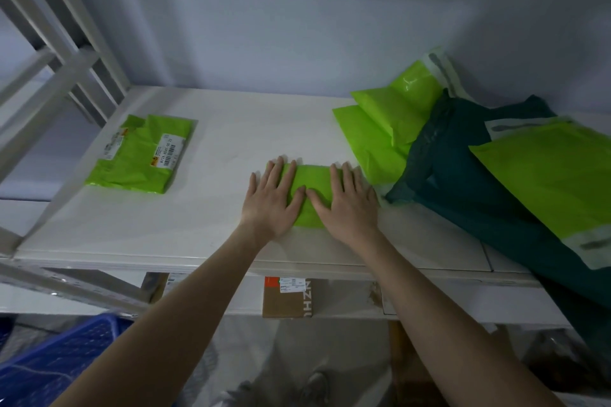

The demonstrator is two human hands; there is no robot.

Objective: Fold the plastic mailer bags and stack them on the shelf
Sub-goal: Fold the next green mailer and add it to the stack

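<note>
White shelf (205, 225): both hands (309, 200) spread flat, pressing folded green mailer (310, 182); blue crate (49, 363) below.

So on the shelf (211, 235), the folded bag (310, 188) sits about middle, near the front edge, with both hands flat on it: left hand (272, 200) on its left side, right hand (350, 201) on its right. Well off to the left lies 1 folded stack (139, 155). A pile of unfolded bags (489, 175) is heaped on the right, reaching back to the wall (297, 26). A cardboard box (286, 297) sits below.
</note>
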